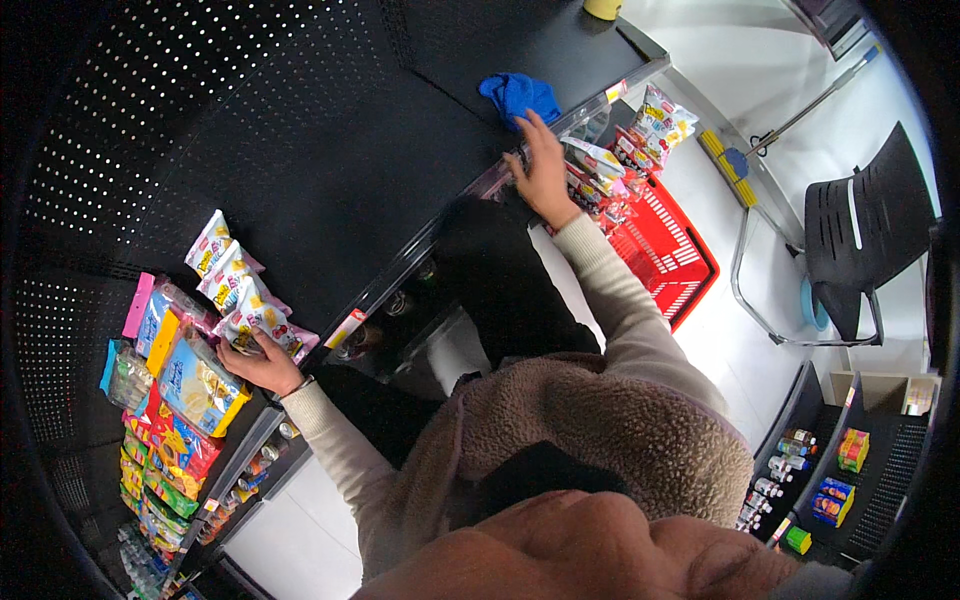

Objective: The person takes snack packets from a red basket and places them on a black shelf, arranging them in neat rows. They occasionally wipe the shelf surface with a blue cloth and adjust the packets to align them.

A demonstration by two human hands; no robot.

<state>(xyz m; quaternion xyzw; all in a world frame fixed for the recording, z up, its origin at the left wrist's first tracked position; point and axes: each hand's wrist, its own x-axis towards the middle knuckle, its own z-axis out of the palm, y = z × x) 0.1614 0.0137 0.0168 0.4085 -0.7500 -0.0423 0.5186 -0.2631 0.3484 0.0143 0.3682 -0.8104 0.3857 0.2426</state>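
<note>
My left hand (262, 364) rests at the front of a row of white and pink snack bags (244, 292) on the black shelf (322, 172); whether its fingers grip the nearest bag cannot be told. Beside that row stand blue and yellow snack packs (202, 379). Over the shelf's front edge, my right hand (544, 169) has its fingers spread and holds nothing. Its fingertips are close to a crumpled blue cloth (521, 97). To the right of this hand, a red plastic basket (664, 251) holds more snack bags (596, 161).
Colourful snack packs (169, 465) line the shelf at the lower left, with cans (255, 472) below. A yellow container (602, 7) stands at the far shelf end. On the right are a flat mop (727, 169), a black chair (847, 232) and another shelf unit (814, 469) with bottles.
</note>
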